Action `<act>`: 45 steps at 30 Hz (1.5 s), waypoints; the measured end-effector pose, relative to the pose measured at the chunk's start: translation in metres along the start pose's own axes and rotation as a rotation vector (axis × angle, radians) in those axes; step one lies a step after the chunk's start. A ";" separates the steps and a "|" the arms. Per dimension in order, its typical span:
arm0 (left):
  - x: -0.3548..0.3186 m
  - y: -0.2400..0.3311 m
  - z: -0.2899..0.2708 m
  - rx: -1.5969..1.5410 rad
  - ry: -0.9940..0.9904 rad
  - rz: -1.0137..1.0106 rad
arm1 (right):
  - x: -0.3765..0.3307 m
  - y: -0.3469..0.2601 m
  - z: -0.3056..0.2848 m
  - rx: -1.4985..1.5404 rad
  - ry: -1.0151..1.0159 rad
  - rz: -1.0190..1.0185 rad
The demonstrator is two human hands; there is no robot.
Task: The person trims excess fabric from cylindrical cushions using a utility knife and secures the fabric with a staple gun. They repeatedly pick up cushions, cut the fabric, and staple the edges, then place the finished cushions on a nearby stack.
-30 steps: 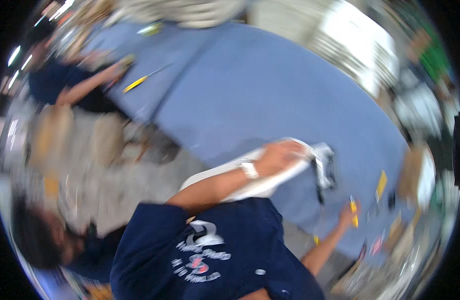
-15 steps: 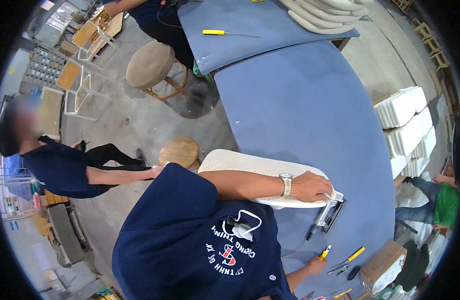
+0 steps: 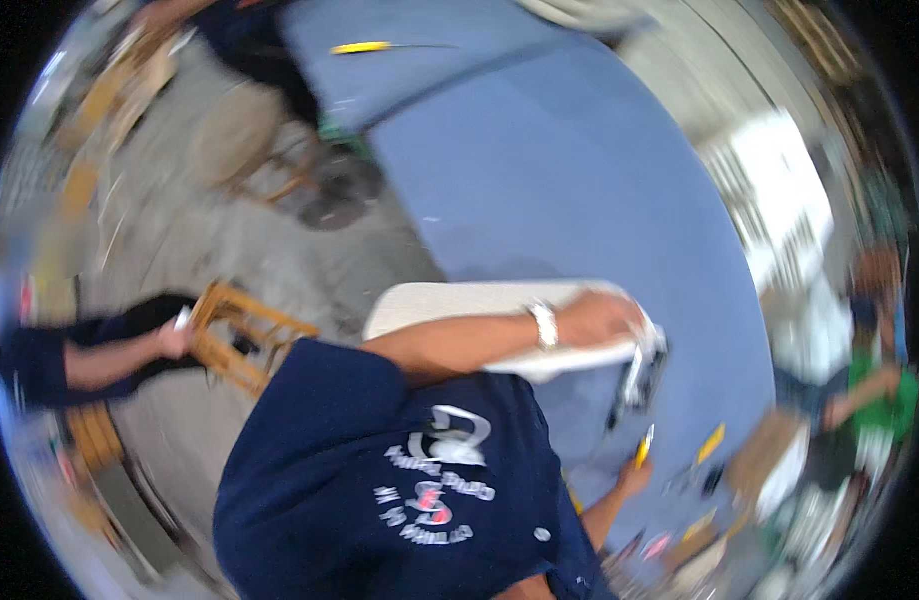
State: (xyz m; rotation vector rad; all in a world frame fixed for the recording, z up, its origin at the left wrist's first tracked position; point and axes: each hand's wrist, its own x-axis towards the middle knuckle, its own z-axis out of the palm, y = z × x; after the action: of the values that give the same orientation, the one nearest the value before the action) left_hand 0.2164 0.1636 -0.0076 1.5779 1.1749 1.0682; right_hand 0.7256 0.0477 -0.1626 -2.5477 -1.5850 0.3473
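Note:
My left hand (image 3: pixel 605 318), with a wristwatch, lies over the far end of a long white board (image 3: pixel 450 300) that rests on the edge of a blue table (image 3: pixel 580 170); its fingers curl over the board's end. A black-and-white tool (image 3: pixel 642 380) lies just beyond that end on the table. My right hand (image 3: pixel 630 482) is lower down by the table edge, closed around a small yellow-handled tool (image 3: pixel 645 447) that points upward. My navy printed shirt fills the lower middle. The picture is blurred.
A person in navy at the left holds a wooden stool frame (image 3: pixel 242 338). A round padded stool (image 3: pixel 235 130) stands on the grey floor. White stacked panels (image 3: pixel 780 200) and a person in green (image 3: pixel 870 390) are at the right. A yellow tool (image 3: pixel 360 47) lies far up the table.
The view has swung and blurred. My left hand stays on the board's end and my right hand keeps the yellow tool. The person at the left now grips a wooden stool frame.

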 end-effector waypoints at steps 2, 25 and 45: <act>0.006 -0.020 0.000 0.089 0.004 0.186 | 0.003 -0.015 -0.007 -0.022 0.057 0.018; 0.002 0.033 -0.028 0.316 -0.087 0.189 | -0.121 -0.371 -0.088 1.404 -0.344 -0.129; -0.011 0.010 -0.021 -0.092 0.080 -0.146 | -0.090 -0.382 -0.056 1.413 -0.288 -0.081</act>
State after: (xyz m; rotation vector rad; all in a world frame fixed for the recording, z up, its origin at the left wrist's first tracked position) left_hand 0.1966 0.1542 0.0056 1.3677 1.2569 1.0819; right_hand 0.3701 0.1376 -0.0123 -1.3350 -0.8565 1.2762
